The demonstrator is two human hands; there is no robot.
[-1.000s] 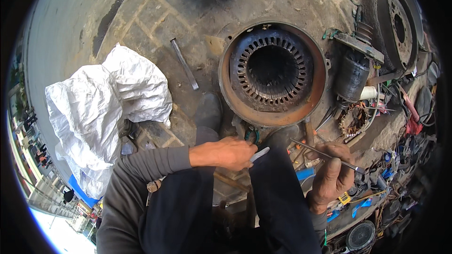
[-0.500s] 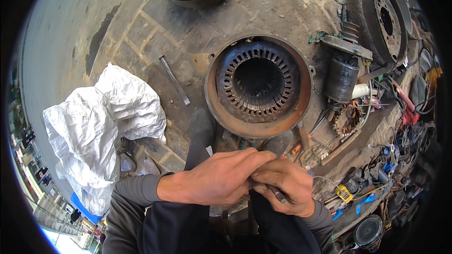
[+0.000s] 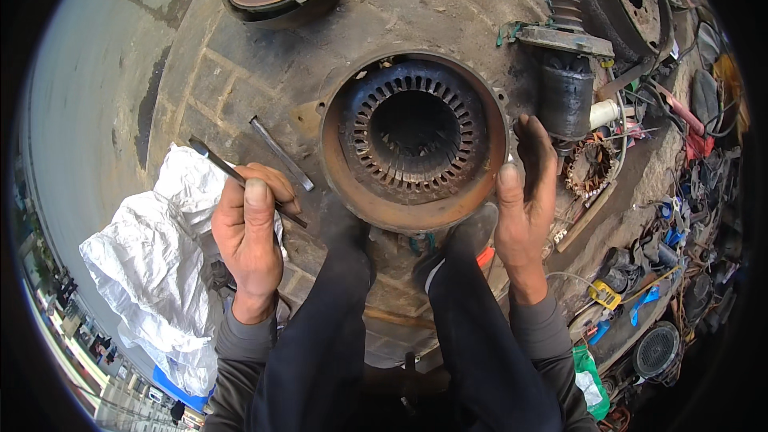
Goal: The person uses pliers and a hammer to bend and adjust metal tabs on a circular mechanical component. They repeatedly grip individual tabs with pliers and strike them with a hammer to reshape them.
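Observation:
My left hand point(image 3: 250, 232) is closed around a thin dark chisel point(image 3: 218, 161), a metal rod whose flattened end points up and left. My right hand point(image 3: 526, 212) has its fingers stretched out and holds nothing. Its thumb is right by the rusty outer rim of a motor stator point(image 3: 494, 104); whether it touches cannot be made out. The stator stands between my feet with its round bore facing up, ringed by slots. A second metal bar point(image 3: 282, 154) lies on the ground between my left hand and the stator.
A white crumpled sack point(image 3: 152, 272) lies at the left. Farther off is a round metal housing point(image 3: 284, 0). On the right are a rotor with a pulley point(image 3: 566, 88), a copper winding point(image 3: 590, 164), a large wheel rim point(image 3: 624, 0), a yellow tool point(image 3: 604, 294) and heaped scrap.
My hands were together in front of the stator and have moved apart. The chisel is now in my left hand, and my right hand has opened by the rim. The view has shifted.

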